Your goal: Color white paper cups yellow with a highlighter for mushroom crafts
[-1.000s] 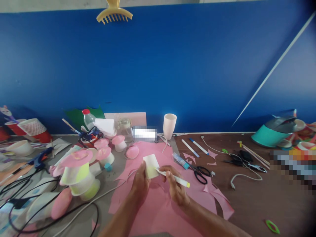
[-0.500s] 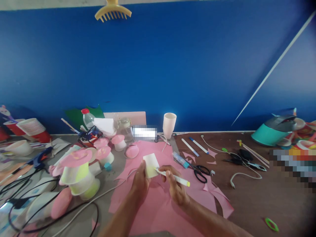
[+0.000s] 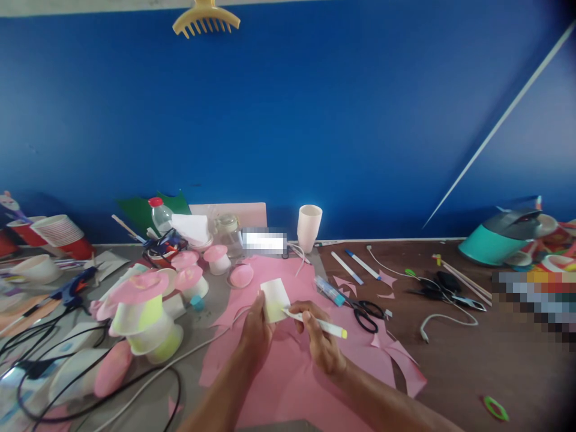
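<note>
Here, the left hand (image 3: 255, 333) grips a white cup (image 3: 275, 300); the right hand (image 3: 320, 342) pinches a marker (image 3: 315, 323) (yellow-capped) at its 3 o'clock. No writing is legible; the label (image 3: 264, 242) at 12 o'clock is blurred.

Bare pink paper (image 3: 288, 384) lies open just below the hands, and bare brown table (image 3: 454, 372) opens to the right. Black scissors (image 3: 366, 316) and a glue stick (image 3: 329, 291) lie close on the right. On the left, stacked paper cups (image 3: 144, 321) and looping cables (image 3: 90, 384) crowd the way.
</note>
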{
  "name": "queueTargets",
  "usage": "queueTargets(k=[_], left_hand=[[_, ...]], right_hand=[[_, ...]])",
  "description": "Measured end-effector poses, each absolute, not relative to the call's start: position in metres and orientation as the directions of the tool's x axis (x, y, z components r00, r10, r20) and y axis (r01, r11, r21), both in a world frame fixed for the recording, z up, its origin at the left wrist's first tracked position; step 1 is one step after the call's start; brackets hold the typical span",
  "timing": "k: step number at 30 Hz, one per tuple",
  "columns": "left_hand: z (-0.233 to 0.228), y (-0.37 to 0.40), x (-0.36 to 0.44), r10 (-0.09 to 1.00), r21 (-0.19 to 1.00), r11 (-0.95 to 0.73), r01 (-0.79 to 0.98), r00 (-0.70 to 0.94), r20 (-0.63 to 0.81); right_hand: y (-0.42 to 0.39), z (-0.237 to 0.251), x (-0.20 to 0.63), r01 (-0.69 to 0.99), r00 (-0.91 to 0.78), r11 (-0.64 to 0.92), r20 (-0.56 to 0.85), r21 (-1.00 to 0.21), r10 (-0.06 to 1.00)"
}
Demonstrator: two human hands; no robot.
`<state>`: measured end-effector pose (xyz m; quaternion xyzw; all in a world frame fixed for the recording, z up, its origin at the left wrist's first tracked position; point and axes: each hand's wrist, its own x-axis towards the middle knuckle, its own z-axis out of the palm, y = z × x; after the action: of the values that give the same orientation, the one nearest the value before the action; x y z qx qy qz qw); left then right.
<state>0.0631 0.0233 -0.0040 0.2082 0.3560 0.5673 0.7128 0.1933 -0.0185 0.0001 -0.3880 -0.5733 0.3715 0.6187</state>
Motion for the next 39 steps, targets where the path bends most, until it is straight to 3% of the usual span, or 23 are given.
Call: queueTargets(k=[15, 23, 31, 39], left_hand=[[-0.0079, 0.0235, 0.0616, 0.964, 0.73, 0.256, -0.634, 0.108, -0.244], [-0.0037, 0.0248, 0.0633, 0.958, 0.752, 0.275, -0.599, 0.105, -0.267], [-0.0076, 0.0235, 0.0623, 0.962, 0.753, 0.254, -0.607, 0.082, -0.259], [-0.002, 0.0231, 0.0644, 0.954, 0.712, 0.272, -0.648, 0.087, -0.286]], right_hand=[[-0.0184, -0.0057, 0.1917, -0.06, 0.015, 0.413, 0.413, -0.909, 0.911], [-0.0144, -0.0034, 0.1901, -0.166, 0.06, 0.385, 0.38, -0.908, 0.923], [-0.0145, 0.0001, 0.1903, -0.085, 0.006, 0.396, 0.397, -0.914, 0.918], [-0.0149, 0.0006, 0.1895, -0.116, 0.064, 0.392, 0.387, -0.913, 0.92]])
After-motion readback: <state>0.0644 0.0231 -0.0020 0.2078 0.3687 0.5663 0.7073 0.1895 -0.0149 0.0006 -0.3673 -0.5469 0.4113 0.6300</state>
